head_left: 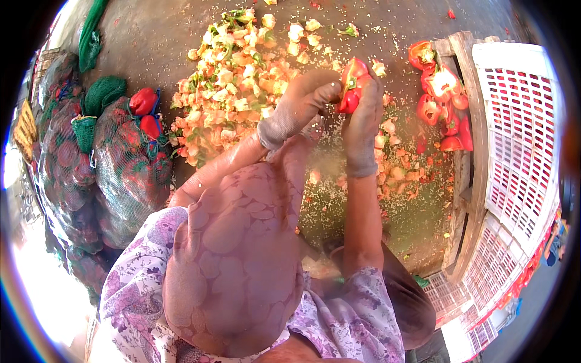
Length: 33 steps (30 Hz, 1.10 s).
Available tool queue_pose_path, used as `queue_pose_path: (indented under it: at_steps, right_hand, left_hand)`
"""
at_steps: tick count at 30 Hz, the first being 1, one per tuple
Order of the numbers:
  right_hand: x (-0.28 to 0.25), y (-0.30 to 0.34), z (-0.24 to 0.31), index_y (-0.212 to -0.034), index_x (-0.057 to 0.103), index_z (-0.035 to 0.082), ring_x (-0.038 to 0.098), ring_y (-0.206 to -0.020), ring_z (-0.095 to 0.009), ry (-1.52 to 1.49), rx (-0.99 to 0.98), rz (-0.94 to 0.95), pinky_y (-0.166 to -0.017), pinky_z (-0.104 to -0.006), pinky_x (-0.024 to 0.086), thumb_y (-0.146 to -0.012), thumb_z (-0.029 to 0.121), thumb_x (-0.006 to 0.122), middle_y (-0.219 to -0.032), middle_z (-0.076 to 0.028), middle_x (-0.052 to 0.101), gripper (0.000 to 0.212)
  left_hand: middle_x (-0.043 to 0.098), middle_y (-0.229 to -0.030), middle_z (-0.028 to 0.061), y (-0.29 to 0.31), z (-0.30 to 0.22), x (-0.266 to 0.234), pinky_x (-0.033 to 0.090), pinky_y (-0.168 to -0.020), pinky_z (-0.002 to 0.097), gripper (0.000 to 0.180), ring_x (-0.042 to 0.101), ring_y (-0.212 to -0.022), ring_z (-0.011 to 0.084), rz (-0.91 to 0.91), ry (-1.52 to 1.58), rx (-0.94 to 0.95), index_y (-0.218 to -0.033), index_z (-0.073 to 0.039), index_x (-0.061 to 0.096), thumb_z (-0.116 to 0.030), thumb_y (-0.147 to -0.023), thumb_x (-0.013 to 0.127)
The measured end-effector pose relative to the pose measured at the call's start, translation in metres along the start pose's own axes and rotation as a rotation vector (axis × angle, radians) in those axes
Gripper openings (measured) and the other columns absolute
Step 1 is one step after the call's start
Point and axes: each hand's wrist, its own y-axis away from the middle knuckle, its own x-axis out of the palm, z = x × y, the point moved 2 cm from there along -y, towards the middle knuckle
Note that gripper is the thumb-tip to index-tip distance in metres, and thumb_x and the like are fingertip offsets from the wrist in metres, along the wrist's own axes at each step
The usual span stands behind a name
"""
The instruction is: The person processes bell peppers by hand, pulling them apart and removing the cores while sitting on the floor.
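Observation:
Both my hands wear pale, soiled gloves and meet above the floor. A red bell pepper (353, 88) sits in my right hand (363, 124), whose fingers are wrapped round its right side. The pepper's left side shows a pale green and yellow part, as if cut open. My left hand (302, 103) is closed close against that side, its fingers curled; what they hold, if anything, is hidden. Beneath and to the left spreads a big heap of pale pepper cores (227, 91) with green stems.
Full mesh sacks (130, 163) of red peppers stand at the left. Opened red peppers (445, 85) lie at the right by a wooden pallet (466, 121) and white slatted crates (517, 115). Seeds and scraps litter the floor (411, 224). Brown patterned cloth (236, 260) covers the lower middle.

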Motion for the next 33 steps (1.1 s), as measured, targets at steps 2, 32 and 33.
queue_pose_path:
  at_steps: [2, 32, 33]
  right_hand:
    - [0.009, 0.008, 0.009, -0.126, 0.053, 0.002, 0.055, -0.086, -0.01, 0.019, -0.059, 0.034, -0.067, -0.0227, 0.046, -0.101, 0.024, 0.044, -0.108, -0.005, 0.057, 0.034]
    - [0.013, 0.018, 0.01, -0.139, 0.037, 0.0, 0.054, -0.107, -0.016, 0.158, 0.138, 0.411, -0.092, -0.0286, 0.045, -0.094, 0.019, 0.058, -0.121, -0.011, 0.053, 0.053]
    - [0.013, 0.019, 0.011, -0.14, 0.038, 0.0, 0.053, -0.108, -0.015, 0.129, 0.171, 0.402, -0.093, -0.0288, 0.045, -0.094, 0.02, 0.057, -0.121, -0.011, 0.054, 0.053]
  left_hand:
    - [0.065, -0.102, 0.0032, -0.001, 0.001, -0.003, 0.05, -0.073, 0.0239, 0.049, 0.061, -0.081, 0.009, 0.042, 0.014, -0.072, -0.127, 0.001, 0.053, -0.036, -0.095, 0.06]
    - [0.059, -0.086, -0.0036, 0.003, 0.022, -0.021, 0.039, -0.052, 0.0201, 0.035, 0.05, -0.068, 0.0041, 0.123, 0.467, -0.334, -0.103, -0.011, 0.061, -0.044, -0.092, 0.06]
    - [0.06, -0.089, -0.0033, 0.004, 0.017, -0.023, 0.041, -0.058, 0.0205, 0.038, 0.053, -0.074, 0.0047, 0.158, 0.399, -0.317, -0.106, -0.009, 0.06, -0.045, -0.092, 0.06]
